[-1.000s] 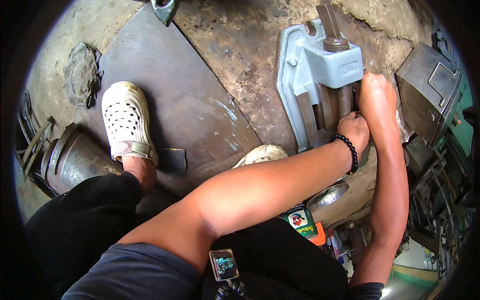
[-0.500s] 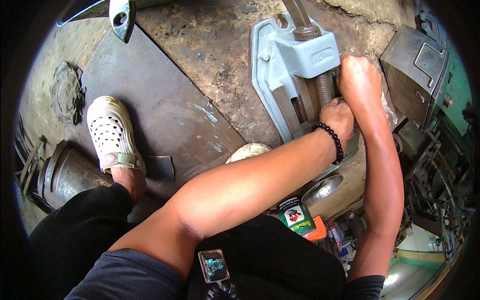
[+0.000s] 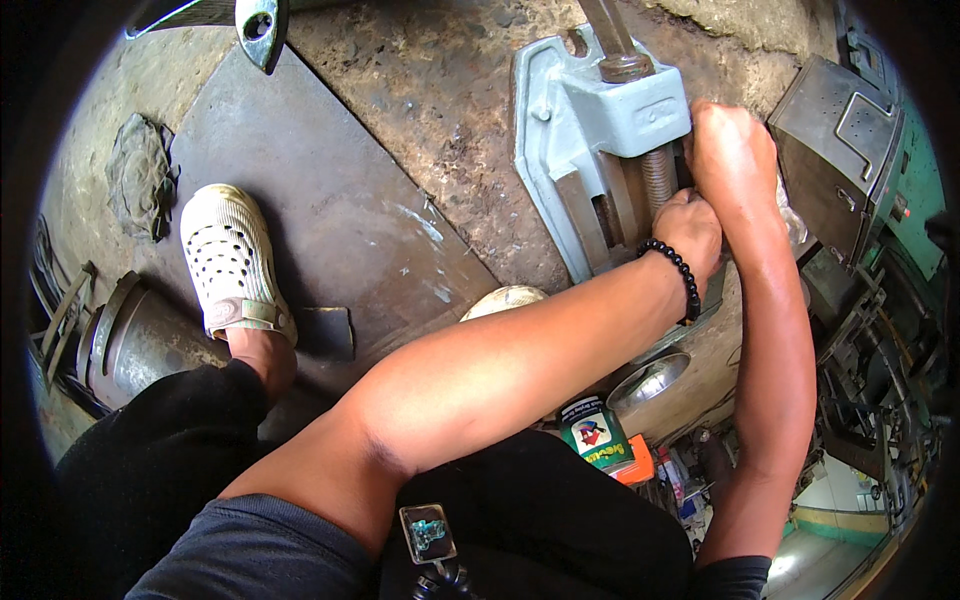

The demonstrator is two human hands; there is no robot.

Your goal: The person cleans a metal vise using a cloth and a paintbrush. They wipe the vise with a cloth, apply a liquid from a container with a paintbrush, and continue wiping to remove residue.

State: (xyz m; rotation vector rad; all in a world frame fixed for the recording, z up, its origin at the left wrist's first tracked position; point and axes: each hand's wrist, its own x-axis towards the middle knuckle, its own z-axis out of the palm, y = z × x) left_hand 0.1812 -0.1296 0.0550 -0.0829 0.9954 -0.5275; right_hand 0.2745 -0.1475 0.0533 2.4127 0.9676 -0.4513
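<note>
A light-blue painted vise [image 3: 641, 112] lies on the rough floor ahead of me, its threaded screw [image 3: 659, 178] bare along the middle. My left hand [image 3: 690, 228], below a black bead bracelet [image 3: 682, 275], is closed beside the screw. Just beyond it, my right hand [image 3: 735, 158] makes a closed grip against the right side of the vise. Both sets of fingers curl inward, and whatever they grip is hidden behind the knuckles. The two hands nearly touch at the wrists. A brown metal bar [image 3: 605, 25] rises from the vise's far end.
A dark metal sheet [image 3: 330, 185] covers the floor at left, under my pale clog [image 3: 225, 255]. Nearby lie a crumpled rag [image 3: 140, 180] and a metal cylinder [image 3: 165, 325]. A green can [image 3: 595, 440] and a shiny bowl [image 3: 650, 383] stand near my knee. A metal box [image 3: 835, 140] sits at right.
The whole view has shifted slightly, so everything sits a little farther right. Both hands keep nearly the same place on the vise.
</note>
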